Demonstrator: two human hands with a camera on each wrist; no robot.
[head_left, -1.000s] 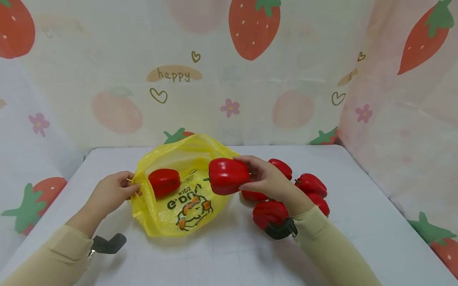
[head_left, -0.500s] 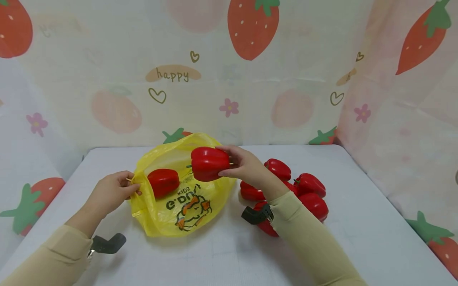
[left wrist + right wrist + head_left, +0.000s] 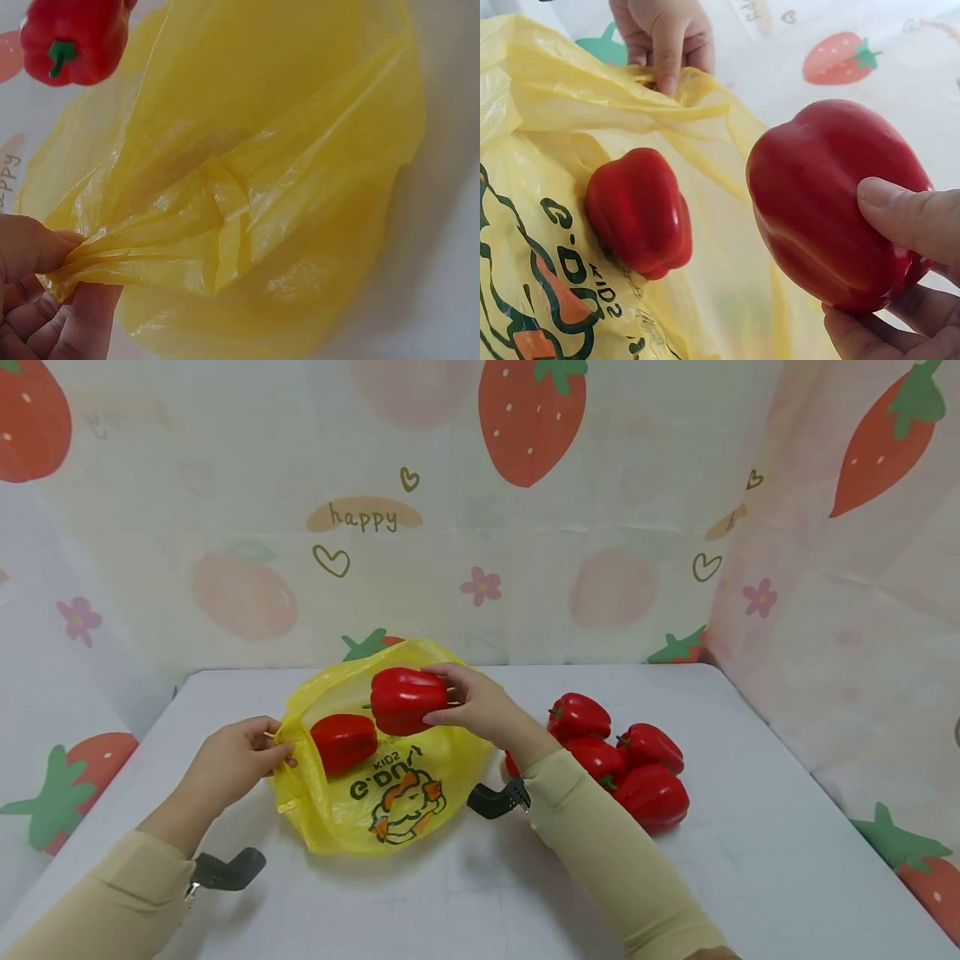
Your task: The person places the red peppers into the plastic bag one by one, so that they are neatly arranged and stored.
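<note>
My left hand (image 3: 236,764) pinches the left edge of a yellow plastic bag (image 3: 420,806), whose mouth is spread wide; the gathered film shows between thumb and fingers (image 3: 34,247) in the left wrist view. One red bell pepper (image 3: 343,743) lies inside the bag at its left. Above the bag's opening, my right hand (image 3: 480,706) holds another red bell pepper (image 3: 832,202), thumb on one side and fingers on the other. That pepper's green stem (image 3: 62,56) points left, toward the left hand.
On the white table (image 3: 765,827), right of the bag, several red bell peppers (image 3: 652,797) sit in a cluster, partly hidden by the right forearm. Each wrist wears a black device (image 3: 228,870). A strawberry-print cloth (image 3: 525,568) stands behind the table.
My right hand has carried its bell pepper leftward and slightly up, from the bag's right edge to over its opening. The left hand and the bag stay nearly still.
</note>
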